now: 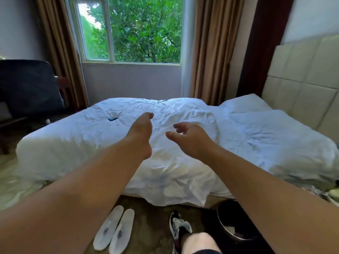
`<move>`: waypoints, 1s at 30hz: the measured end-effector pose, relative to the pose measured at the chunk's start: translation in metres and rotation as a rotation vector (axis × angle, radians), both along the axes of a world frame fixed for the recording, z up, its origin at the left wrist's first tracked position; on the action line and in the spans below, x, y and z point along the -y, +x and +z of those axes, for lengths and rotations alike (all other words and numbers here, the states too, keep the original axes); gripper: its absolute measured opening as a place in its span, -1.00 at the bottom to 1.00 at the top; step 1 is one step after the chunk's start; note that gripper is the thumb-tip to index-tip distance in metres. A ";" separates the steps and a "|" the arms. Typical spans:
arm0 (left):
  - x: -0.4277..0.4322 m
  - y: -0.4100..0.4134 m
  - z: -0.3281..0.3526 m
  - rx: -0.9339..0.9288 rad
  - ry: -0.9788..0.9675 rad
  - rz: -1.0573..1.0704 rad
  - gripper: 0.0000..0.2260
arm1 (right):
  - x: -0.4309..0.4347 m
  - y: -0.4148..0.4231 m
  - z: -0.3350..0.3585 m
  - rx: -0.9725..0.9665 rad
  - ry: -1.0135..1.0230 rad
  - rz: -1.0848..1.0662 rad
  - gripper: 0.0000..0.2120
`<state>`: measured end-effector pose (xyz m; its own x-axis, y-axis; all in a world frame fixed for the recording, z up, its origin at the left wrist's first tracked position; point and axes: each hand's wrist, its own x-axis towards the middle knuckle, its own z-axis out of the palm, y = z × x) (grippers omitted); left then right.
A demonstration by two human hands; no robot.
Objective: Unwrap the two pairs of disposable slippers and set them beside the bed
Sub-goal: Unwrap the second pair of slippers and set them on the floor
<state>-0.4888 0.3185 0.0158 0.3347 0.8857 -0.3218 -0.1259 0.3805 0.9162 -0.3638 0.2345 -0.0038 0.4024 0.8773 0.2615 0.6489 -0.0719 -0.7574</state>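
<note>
One pair of white disposable slippers [114,230] lies flat on the carpet beside the bed, soles side by side, toes toward the bed. Both my arms reach out over the white duvet of the bed [256,136]. My left hand [141,131] is stretched edge-on with fingers straight and holds nothing. My right hand [189,134] hovers to its right, fingers curled apart, thumb out, with nothing in it. Pale oval shapes show faintly on the duvet below my hands; I cannot tell what they are. No second pair is clearly visible.
A small dark object [112,118] lies on the duvet at the far left. A black waste bin [236,222] stands on the floor at the right. My sneakered foot [178,230] is beside it. A dark chair [27,88] stands left; padded headboard [302,74] right.
</note>
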 end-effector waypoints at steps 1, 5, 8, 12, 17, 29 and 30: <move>0.012 0.011 0.006 0.003 0.033 -0.022 -0.33 | 0.016 0.008 0.006 -0.008 0.022 -0.022 -0.45; 0.062 0.052 0.023 -0.001 0.116 -0.133 -0.44 | 0.079 0.037 0.027 -0.013 0.086 -0.112 -0.48; 0.102 0.078 0.035 -0.007 0.148 -0.224 -0.53 | 0.124 0.057 0.043 0.034 0.138 -0.189 -0.49; 0.151 0.111 0.045 -0.058 0.221 -0.366 -0.42 | 0.181 0.081 0.062 0.101 0.193 -0.276 -0.49; 0.205 0.142 0.048 -0.127 0.393 -0.517 -0.45 | 0.247 0.102 0.066 0.183 0.226 -0.402 -0.48; 0.291 0.196 -0.015 -0.302 0.822 -0.764 -0.32 | 0.384 0.132 0.001 0.518 -0.081 -0.714 -0.44; 0.300 0.199 -0.019 -0.316 0.877 -0.777 -0.33 | 0.394 0.137 -0.006 0.513 -0.101 -0.733 -0.43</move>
<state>-0.2898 0.0187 -0.0035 0.8889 0.4414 0.1229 0.1356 -0.5097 0.8496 -0.2271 -0.1591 -0.0097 0.7251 0.4752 0.4984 0.6708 -0.6510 -0.3552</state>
